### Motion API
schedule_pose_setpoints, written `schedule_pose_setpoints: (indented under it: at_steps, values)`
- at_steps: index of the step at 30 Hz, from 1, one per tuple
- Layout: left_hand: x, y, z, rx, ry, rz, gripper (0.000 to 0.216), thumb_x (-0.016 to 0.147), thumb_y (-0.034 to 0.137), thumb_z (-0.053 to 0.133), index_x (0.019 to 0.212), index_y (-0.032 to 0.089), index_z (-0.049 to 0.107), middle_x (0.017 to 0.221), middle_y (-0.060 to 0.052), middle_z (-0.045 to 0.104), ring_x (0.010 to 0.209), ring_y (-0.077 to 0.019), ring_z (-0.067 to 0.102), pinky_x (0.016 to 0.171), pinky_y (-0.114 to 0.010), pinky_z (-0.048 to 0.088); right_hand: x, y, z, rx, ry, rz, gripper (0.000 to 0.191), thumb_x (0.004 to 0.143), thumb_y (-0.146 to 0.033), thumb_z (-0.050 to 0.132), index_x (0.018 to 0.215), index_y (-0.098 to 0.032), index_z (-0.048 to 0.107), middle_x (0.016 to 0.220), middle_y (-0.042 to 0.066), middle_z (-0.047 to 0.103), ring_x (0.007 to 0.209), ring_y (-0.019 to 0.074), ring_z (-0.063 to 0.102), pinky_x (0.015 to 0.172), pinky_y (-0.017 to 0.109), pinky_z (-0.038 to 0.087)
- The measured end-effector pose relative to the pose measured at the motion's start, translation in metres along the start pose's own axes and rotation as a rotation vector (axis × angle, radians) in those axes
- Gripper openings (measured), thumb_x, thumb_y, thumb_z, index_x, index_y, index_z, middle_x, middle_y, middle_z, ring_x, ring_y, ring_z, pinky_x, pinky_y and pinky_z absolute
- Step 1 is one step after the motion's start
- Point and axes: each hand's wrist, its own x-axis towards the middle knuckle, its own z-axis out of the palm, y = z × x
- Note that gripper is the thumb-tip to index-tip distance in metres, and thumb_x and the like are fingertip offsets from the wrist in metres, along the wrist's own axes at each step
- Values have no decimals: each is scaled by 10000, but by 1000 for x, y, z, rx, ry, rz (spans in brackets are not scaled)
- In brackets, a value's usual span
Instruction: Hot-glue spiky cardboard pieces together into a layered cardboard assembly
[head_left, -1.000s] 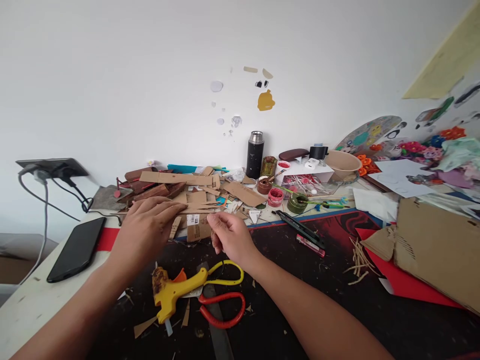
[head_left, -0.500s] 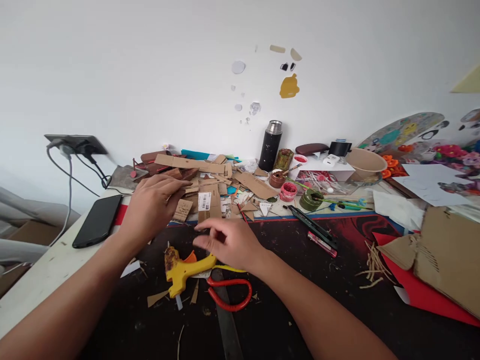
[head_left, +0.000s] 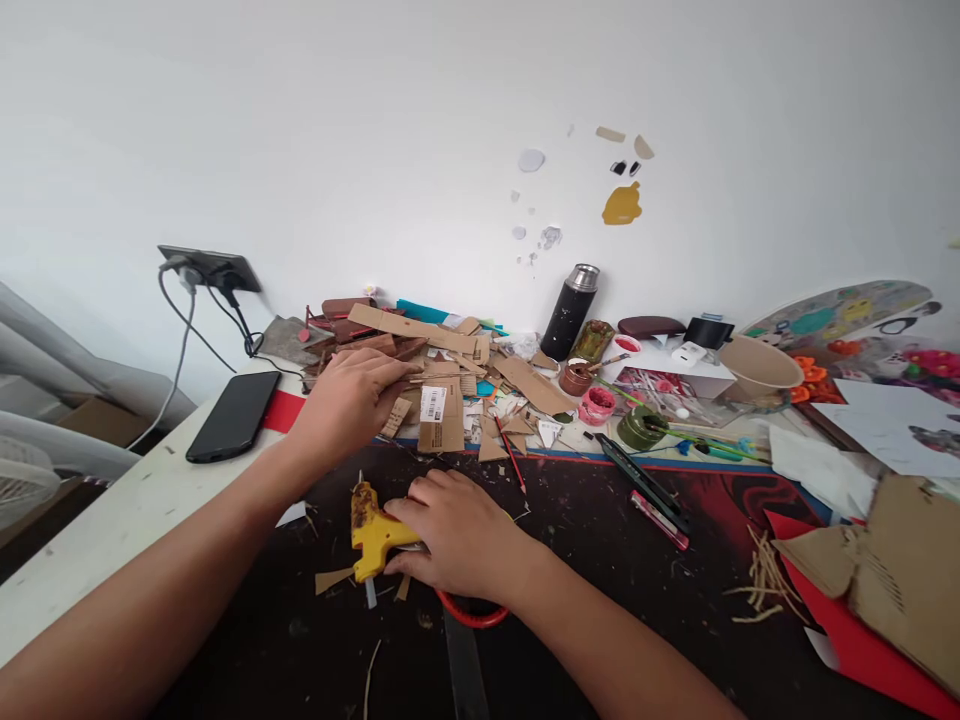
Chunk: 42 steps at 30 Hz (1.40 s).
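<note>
Well, the person leans over a crowded counter (head_left: 90, 540) with both bare hands out in front. The right hand (head_left: 457, 535) lies over the back half of a yellow glue gun (head_left: 369, 528), fingers curled down across its body and the thumb tucked along the near side. The gun itself rests on the dark mat, nozzle end pointing left (that tip looks scorched brown). Just under the right wrist, the red loop of a pair of scissors (head_left: 472, 612) shows, and a metal ruler (head_left: 465, 670) runs toward the near edge.

The left hand (head_left: 349, 400) sits farther back, palm down on a heap of cardboard scraps (head_left: 420, 335), fingers stretched together toward the right. Whether it pinches a strip beneath I cannot tell. Just beside its fingertips lies a cardboard piece with a barcode label (head_left: 441, 420).

Left of that hand, a black phone (head_left: 234, 415) lies flat on the white part of the counter. Against the wall stands a black flask (head_left: 570, 312), upright, with a pink paint pot (head_left: 598, 405) and a green pot (head_left: 641, 428) near it. A black box cutter (head_left: 645, 480) lies slantwise to the right of the hands, well apart from them. At the far right, a big cardboard sheet (head_left: 900, 580) overlaps red paper (head_left: 847, 620).
</note>
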Motion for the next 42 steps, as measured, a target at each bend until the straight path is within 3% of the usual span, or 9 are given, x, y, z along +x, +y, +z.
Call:
schedule_pose_setpoints:
  at_steps: [6, 10, 15, 19, 25, 33, 37, 42]
  values:
    - [1, -4, 3, -20, 1, 30, 368, 1079, 321, 514, 1114, 223, 867, 1177, -154, 875, 1222, -365, 777, 1080, -542, 584, 5, 2, 7, 59, -15, 39, 438, 1043, -501, 826, 1337, -180, 777, 1183, 114, 831, 1107, 295, 722, 980, 390, 520]
    - [2, -12, 3, -56, 42, 8, 391, 1102, 360, 500, 1155, 226, 863, 1230, -156, 873, 1242, -366, 783, 1110, -552, 587, 5, 8, 16, 249, 73, 97, 460, 991, -492, 865, 1340, -200, 797, 1188, 115, 855, 1079, 291, 759, 969, 386, 541]
    - [3, -23, 3, -68, 63, -39, 397, 1104, 409, 513, 1234, 256, 856, 1292, -134, 865, 1292, -358, 774, 1120, -534, 592, 3, 11, 17, 793, 244, 313, 331, 934, -499, 874, 1144, -244, 857, 1055, 50, 854, 920, 239, 755, 830, 337, 538]
    - [3, -32, 7, -90, 118, -104, 399, 1101, 409, 501, 1199, 243, 851, 1317, -138, 860, 1214, -360, 802, 1039, -513, 617, 5, 20, 9, 1296, 329, 359, 506, 891, -681, 859, 1034, -198, 809, 798, -2, 729, 665, 157, 612, 656, 289, 479]
    - [2, -29, 9, -122, 162, -94, 358, 1105, 374, 520, 1206, 236, 835, 1331, -135, 856, 1237, -343, 799, 1040, -482, 608, 4, 36, -2, 1723, 544, 390, 674, 742, -785, 962, 895, -208, 650, 588, -43, 606, 503, 120, 517, 506, 236, 376]
    - [-2, -13, 6, 44, 233, 8, 328, 1117, 267, 529, 1203, 274, 845, 1228, -92, 886, 1198, -323, 795, 1035, -487, 549, 0, 39, 0, 1833, 444, 291, 729, 757, -871, 899, 769, -243, 529, 499, -66, 550, 362, 118, 488, 382, 227, 333]
    - [-7, -7, 8, 156, 186, 121, 355, 1075, 165, 544, 1267, 252, 829, 1293, -87, 872, 1241, -340, 763, 1092, -522, 503, -2, 39, -2, 1907, 370, 230, 701, 783, -876, 875, 840, -226, 617, 463, -95, 489, 340, 112, 432, 367, 221, 309]
    - [-19, 12, 25, 246, 113, 272, 398, 1005, 87, 592, 1274, 263, 826, 1320, -89, 861, 1230, -335, 750, 1113, -523, 477, -5, 41, -7, 1983, 313, 194, 664, 816, -834, 872, 938, -208, 687, 454, -91, 514, 314, 117, 428, 356, 221, 301]
